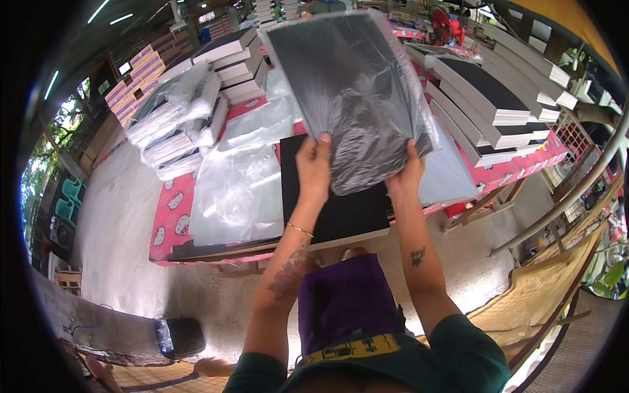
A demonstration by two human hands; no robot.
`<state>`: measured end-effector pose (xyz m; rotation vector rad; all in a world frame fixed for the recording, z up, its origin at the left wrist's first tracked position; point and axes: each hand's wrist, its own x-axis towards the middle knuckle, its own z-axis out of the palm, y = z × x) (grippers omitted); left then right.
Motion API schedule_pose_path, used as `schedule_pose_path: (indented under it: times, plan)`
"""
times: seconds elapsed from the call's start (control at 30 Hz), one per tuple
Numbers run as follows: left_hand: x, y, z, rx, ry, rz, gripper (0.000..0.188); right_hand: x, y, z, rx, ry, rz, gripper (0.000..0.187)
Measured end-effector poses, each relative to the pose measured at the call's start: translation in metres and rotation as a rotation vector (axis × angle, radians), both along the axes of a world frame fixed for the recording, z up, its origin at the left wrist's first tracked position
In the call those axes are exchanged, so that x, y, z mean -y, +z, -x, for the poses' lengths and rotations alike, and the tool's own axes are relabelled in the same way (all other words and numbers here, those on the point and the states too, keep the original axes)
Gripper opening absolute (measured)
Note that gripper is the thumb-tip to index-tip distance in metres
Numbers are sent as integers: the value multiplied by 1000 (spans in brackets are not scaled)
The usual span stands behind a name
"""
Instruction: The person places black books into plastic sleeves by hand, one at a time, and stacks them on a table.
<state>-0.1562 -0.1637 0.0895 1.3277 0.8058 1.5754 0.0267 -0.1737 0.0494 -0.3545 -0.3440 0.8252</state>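
Note:
Held up above the table is a flat black rectangular board or pack of sheets inside a clear plastic bag (357,78). My left hand (314,164) grips its near left edge, thumb on top. At its near right corner my right hand (407,171) is closed on the bag, with the fingers partly hidden underneath. The plastic is crumpled toward the near end. Below lies a black board or stack (334,219) at the table's front edge. Clear plastic bags (239,196) lie flat to its left, and another clear sheet (445,173) lies to its right.
A pink patterned cloth (171,203) covers the table. Bagged black packs (177,124) are piled at the left, with black-topped white stacks (239,65) behind them. More such stacks (485,98) stand on the right. A red fan (447,27) is at the back. A metal pipe (563,209) curves along the right.

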Motion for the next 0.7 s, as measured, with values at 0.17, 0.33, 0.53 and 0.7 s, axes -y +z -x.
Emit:
schedule_pose_path:
  times: [0.17,0.33,0.53,0.7]
  plan:
    - [70,-63,1,-202,-487,393,28,13,-12,-50,-75,-354,190,42]
    - [42,-96,146,-672,260,10,12,24,-79,-121,-27,-529,466,40]
    - [11,-122,255,-1329,337,11,9,32,-108,-158,66,-581,765,55]
    - [5,-115,272,-1065,454,-91,12,46,-77,-156,568,-1132,1455,72]
